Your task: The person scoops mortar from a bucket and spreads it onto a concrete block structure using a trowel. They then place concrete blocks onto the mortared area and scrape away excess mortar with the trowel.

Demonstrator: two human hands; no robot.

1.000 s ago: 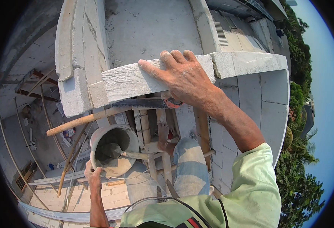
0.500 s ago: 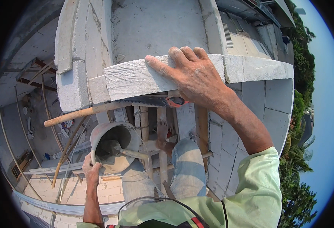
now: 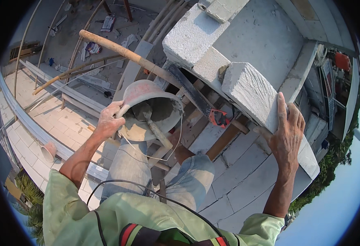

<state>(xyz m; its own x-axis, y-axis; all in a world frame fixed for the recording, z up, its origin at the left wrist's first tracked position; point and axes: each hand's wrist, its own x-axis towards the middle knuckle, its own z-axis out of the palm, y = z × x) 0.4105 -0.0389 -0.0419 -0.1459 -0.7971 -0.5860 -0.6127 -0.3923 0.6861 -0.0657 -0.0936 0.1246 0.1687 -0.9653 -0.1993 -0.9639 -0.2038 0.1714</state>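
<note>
My left hand is closed over the rim of a grey, mortar-stained bucket tilted above my knees. Inside it lie grey mortar and a trowel, its handle sticking out toward me. On top of the wall, my right hand grips a white aerated concrete block, thumb on the near side and fingers over the top. Chisel-like ridges mark that block's upper face. Between the hands, a handsaw with a red and black handle rests below the wall's edge.
A bamboo pole slants in from the upper left toward the wall. More blocks stand left along the wall top. My legs straddle scaffold timbers over a drop. A small pinkish bucket sits on the lower block surface at left.
My view has turned, so the wall now runs diagonally at the right. The left hand still holds the bucket, which has shifted upward; the right hand has slid toward the block's right end.
</note>
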